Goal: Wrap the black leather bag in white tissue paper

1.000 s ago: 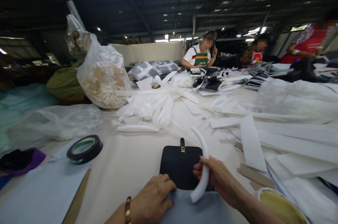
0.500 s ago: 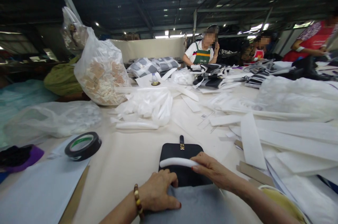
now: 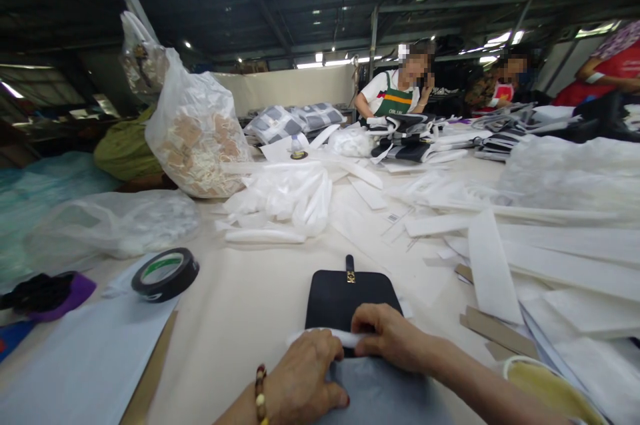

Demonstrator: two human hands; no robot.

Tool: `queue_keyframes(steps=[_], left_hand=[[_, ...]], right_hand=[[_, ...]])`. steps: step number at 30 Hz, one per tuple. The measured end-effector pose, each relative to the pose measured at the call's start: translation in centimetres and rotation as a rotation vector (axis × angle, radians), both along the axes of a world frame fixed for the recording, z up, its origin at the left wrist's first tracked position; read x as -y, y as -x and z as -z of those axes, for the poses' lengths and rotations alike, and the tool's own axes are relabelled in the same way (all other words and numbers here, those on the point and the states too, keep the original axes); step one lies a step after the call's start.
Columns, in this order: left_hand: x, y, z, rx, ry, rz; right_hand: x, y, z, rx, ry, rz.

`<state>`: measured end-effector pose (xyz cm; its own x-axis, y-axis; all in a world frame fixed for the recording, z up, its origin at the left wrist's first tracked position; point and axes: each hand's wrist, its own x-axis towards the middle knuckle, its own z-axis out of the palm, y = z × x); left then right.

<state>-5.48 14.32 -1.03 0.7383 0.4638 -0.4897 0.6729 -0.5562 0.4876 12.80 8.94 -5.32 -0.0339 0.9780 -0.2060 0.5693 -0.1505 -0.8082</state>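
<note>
A black leather pouch (image 3: pixel 350 295) with a small gold clasp lies flat on the table in front of me. A white foam strip (image 3: pixel 327 337) lies across its near edge, above a grey sheet (image 3: pixel 385 395). My left hand (image 3: pixel 305 375), with a bead bracelet on the wrist, presses down on the strip's left end with bent fingers. My right hand (image 3: pixel 387 338) pinches the strip's right end against the pouch.
A black tape roll (image 3: pixel 165 275) lies at the left on a pale blue sheet (image 3: pixel 80 365). Bags of white padding (image 3: pixel 285 201) and a plastic sack (image 3: pixel 197 135) stand behind. White strips (image 3: pixel 493 271) pile up at the right. Other people work across the table.
My right hand swung the foam strip from upright to lying across the pouch, then drew it toward the near edge. My left hand moved onto its left end.
</note>
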Motion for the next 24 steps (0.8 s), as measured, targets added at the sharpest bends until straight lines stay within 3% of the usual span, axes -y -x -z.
queue_keyframes(steps=[8,14,17,20,24], left_hand=[[0.5,0.3,-0.6,0.079,-0.190,0.071],[0.1,1.0,0.1,0.104,-0.102,0.090],[0.0,0.7,-0.3,0.061,-0.063,0.078],[0.0,0.2,-1.1,-0.037,0.011,0.070],[-0.2,-0.1,-1.6,-0.084,0.080,0.081]], right_hand=[[0.6,0.7,0.5,0.058,0.016,-0.083],[1.5,-0.6,-0.5,-0.042,0.036,-0.174],[2.2,-3.0,-1.1,-0.192,0.074,-0.069],[2.8,-5.2,-1.4,-0.208,0.085,0.071],[3.0,-5.1,-1.4,-0.174,0.079,0.074]])
